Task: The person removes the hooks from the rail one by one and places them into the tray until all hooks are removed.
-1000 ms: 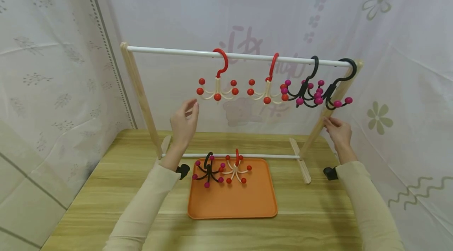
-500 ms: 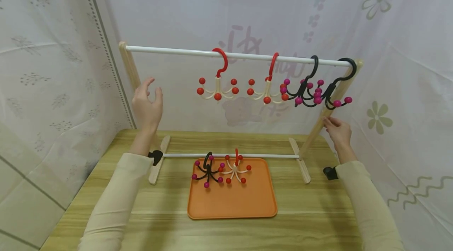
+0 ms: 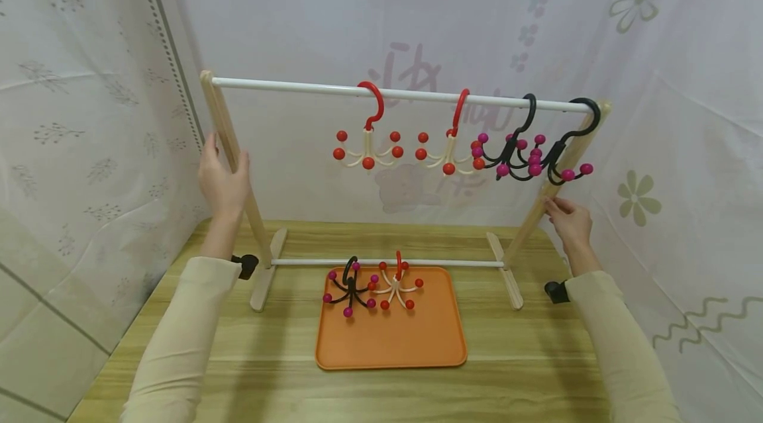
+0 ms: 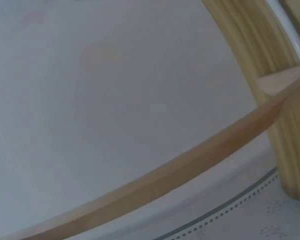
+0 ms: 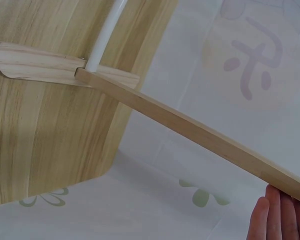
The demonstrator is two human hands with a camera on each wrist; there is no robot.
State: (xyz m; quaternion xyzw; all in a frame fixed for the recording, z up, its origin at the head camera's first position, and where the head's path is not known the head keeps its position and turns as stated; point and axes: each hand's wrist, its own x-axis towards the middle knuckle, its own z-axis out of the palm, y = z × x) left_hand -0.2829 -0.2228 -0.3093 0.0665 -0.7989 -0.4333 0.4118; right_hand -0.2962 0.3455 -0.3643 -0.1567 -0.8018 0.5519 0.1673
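Observation:
A garment rack's white top bar [image 3: 286,85] joins two wooden posts. My left hand [image 3: 223,175] is around the left post [image 3: 253,211], fingers and thumb spread apart on either side of it. The left wrist view shows that post [image 4: 190,165] and only a fingertip at the left edge. My right hand [image 3: 570,221] pinches the right post [image 3: 527,231] below the bar; in the right wrist view its fingers [image 5: 274,215] lie against the post, the thumb hidden. Two red-hooked hangers [image 3: 368,138] [image 3: 451,145] and two black-hooked hangers [image 3: 510,145] [image 3: 557,151] hang from the bar.
An orange tray [image 3: 393,347] lies on the wooden table [image 3: 507,357] in front of the rack. On it stand a black claw hanger [image 3: 350,285] with magenta balls and a cream one [image 3: 396,285] with a red hook. Patterned curtains [image 3: 107,112] surround the table.
My left hand has moved left from beside the left red-hooked hanger to the left post, its fingers spreading. My right hand stays at the right post, and the hangers keep their places.

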